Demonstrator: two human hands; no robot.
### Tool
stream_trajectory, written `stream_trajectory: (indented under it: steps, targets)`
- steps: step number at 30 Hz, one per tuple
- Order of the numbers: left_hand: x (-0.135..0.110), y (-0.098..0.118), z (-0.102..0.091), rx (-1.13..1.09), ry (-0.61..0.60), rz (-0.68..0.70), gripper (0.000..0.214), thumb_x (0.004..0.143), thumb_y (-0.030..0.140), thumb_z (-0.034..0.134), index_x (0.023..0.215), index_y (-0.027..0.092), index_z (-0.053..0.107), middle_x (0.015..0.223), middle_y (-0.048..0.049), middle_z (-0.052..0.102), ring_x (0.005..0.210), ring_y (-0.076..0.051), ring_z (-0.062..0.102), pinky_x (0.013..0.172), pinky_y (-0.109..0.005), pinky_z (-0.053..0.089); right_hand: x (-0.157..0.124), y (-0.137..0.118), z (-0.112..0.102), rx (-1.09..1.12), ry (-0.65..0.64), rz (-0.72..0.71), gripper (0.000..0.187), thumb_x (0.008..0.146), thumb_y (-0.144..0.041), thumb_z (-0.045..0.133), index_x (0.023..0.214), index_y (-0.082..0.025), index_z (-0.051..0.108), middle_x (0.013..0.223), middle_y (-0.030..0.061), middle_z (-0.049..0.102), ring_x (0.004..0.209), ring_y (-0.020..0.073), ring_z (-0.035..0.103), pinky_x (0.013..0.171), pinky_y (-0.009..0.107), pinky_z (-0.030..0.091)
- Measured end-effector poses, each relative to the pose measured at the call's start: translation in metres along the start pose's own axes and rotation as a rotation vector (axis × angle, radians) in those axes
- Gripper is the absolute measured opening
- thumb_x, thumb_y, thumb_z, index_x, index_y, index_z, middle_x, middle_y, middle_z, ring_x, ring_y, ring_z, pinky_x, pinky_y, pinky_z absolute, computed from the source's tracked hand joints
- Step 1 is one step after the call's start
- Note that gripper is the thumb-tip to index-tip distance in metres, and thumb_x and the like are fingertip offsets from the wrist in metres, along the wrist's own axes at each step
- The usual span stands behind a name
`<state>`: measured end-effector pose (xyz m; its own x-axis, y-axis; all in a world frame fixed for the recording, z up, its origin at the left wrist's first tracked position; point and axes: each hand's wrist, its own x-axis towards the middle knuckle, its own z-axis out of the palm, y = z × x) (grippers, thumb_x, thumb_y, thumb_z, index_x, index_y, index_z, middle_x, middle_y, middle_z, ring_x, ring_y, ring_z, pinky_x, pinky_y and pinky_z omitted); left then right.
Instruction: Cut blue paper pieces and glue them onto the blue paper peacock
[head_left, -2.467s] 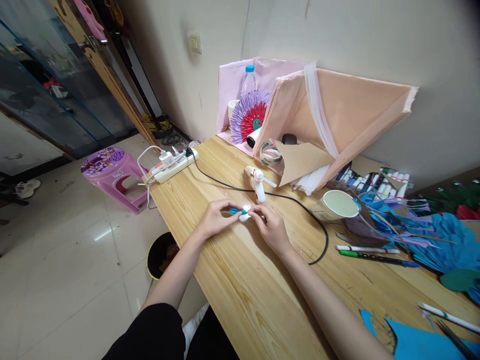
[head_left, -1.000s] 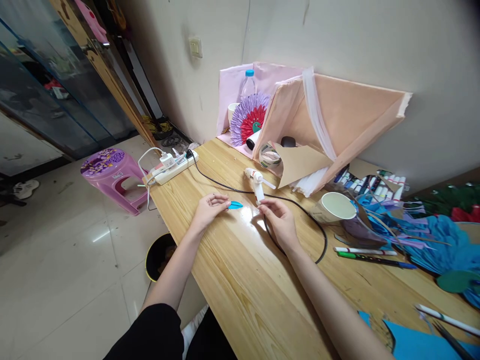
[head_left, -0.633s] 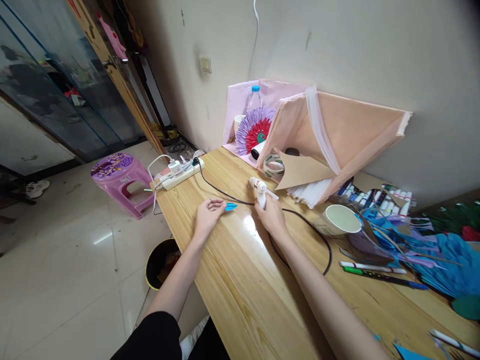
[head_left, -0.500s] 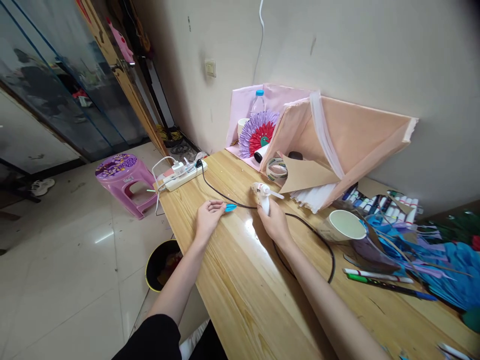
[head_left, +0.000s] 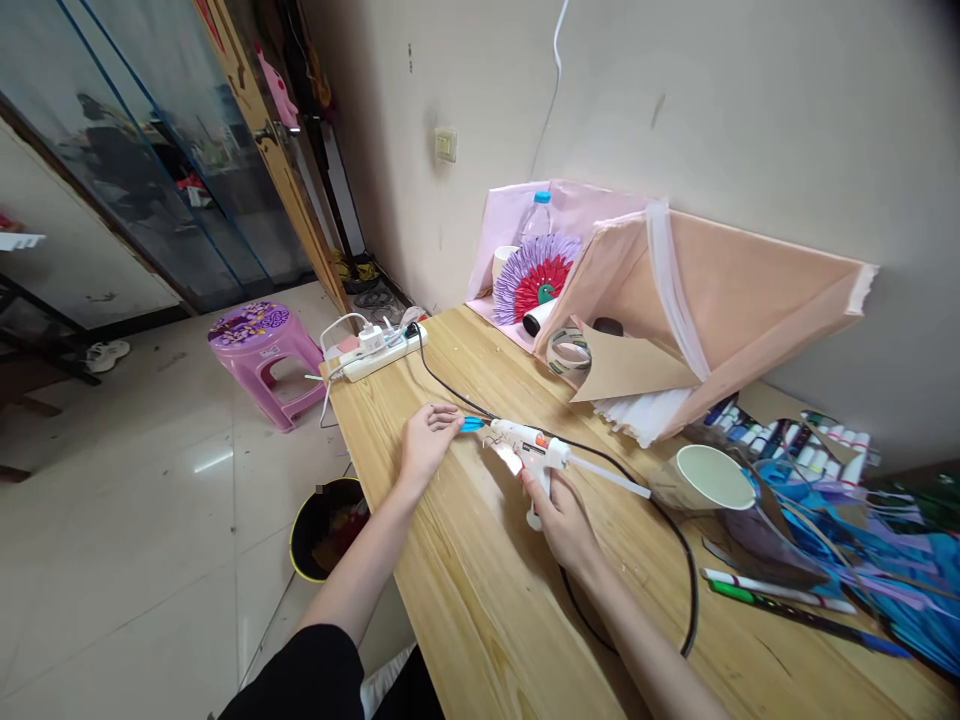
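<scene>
My left hand (head_left: 433,440) pinches a small blue petal-shaped piece (head_left: 472,424) above the wooden table (head_left: 480,600). In my right hand (head_left: 566,515) is a white hot glue gun (head_left: 529,447), gripped by its handle, with a clear glue stick (head_left: 611,477) poking out of its back end. The gun's nozzle points left and sits close to the blue piece; whether they touch I cannot tell. A black cord (head_left: 600,443) lies across the table behind the gun and loops to the right.
A white power strip (head_left: 386,355) lies at the far left table edge. Right of my hands are a paper cup (head_left: 712,480), markers (head_left: 780,590) and blue paper strips (head_left: 922,560). A pink fabric-covered box (head_left: 750,270) stands behind. On the floor are a bin (head_left: 300,545) and a pink stool (head_left: 289,370).
My right hand has brought the glue gun down and turned its nozzle left, toward the blue piece. My left hand still pinches that piece. The view has shifted slightly.
</scene>
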<state>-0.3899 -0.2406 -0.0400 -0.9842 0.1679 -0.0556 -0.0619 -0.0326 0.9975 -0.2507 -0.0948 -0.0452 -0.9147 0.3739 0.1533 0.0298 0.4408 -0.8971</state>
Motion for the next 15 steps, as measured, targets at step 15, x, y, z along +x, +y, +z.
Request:
stream_trajectory:
  steps: [15]
  targets:
    - [0.0004,-0.0040,0.0005,0.021,-0.013,0.047,0.022,0.060,0.019,0.074,0.076,0.013,0.061,0.074,-0.0048,0.068,0.068,-0.014,0.065,0.067,-0.026,0.052,-0.0008,0.0048,-0.0001,-0.010,0.004,0.001,0.032,0.085,-0.046,0.044,0.070,-0.021,0.057,0.055,0.0003,0.054,0.056,0.0173,0.055,0.048,0.026,0.043]
